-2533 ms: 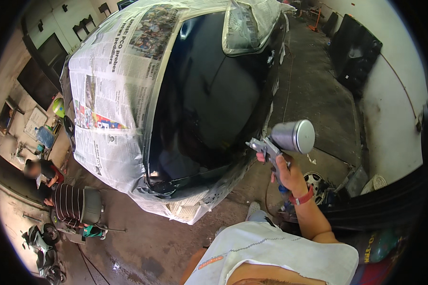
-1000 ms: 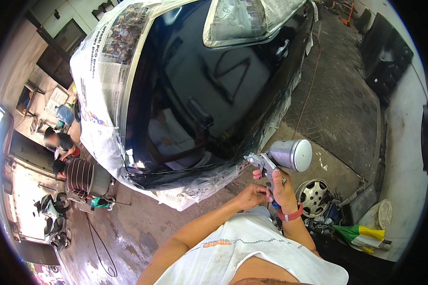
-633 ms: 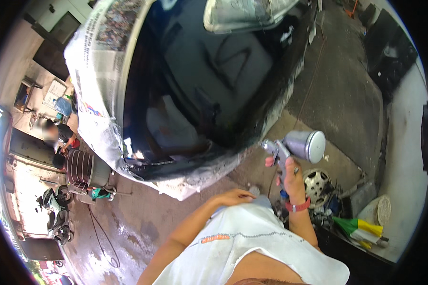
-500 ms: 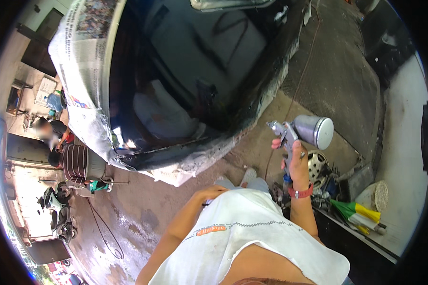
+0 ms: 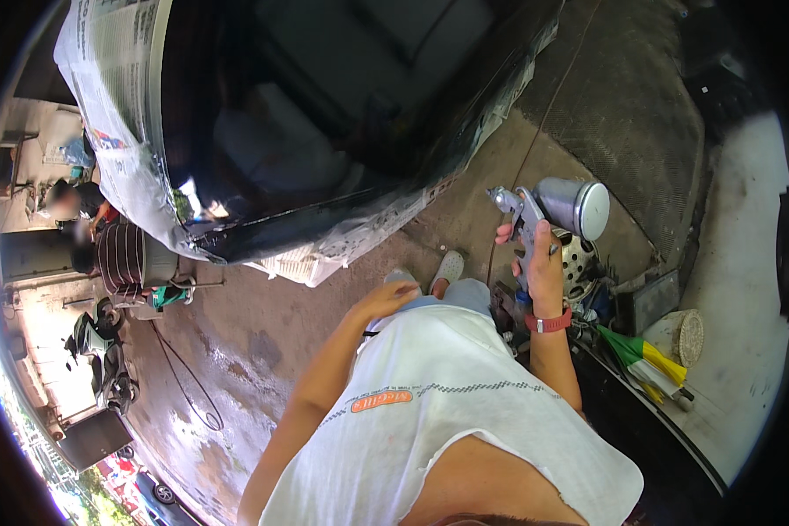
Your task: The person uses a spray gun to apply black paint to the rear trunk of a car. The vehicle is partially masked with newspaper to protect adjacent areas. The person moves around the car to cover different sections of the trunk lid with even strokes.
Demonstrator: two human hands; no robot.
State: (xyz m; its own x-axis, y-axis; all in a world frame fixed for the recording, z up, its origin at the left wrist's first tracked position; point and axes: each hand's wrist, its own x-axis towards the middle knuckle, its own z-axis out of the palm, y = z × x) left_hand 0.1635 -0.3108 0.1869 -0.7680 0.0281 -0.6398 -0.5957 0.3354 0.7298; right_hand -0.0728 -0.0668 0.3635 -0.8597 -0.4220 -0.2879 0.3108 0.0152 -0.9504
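Observation:
My right hand (image 5: 543, 272) is wrapped round the grip of a silver spray gun (image 5: 528, 219). A metal paint cup (image 5: 574, 208) with a pale lid is fixed to the gun and lies tilted sideways. The gun's nozzle faces the glossy black vehicle panel (image 5: 280, 131), a gap apart from it. Newspaper masking (image 5: 118, 79) borders the panel along its left and lower edges. My left hand (image 5: 386, 300) hangs by my thigh against the grey trousers, its fingers loosely extended and holding nothing visible.
A thin hose (image 5: 559, 88) runs over the floor by the panel. At right are a wheel cover (image 5: 577, 263), a green, white and yellow umbrella (image 5: 649, 364) and a woven basket (image 5: 682, 337). People (image 5: 79, 206) are at left, above a motorcycle (image 5: 101, 351) and a looped hose (image 5: 188, 386).
The view has shifted, so the panel sits higher and farther left. The spray gun, still in my right hand, and my left hand both appear higher in the picture.

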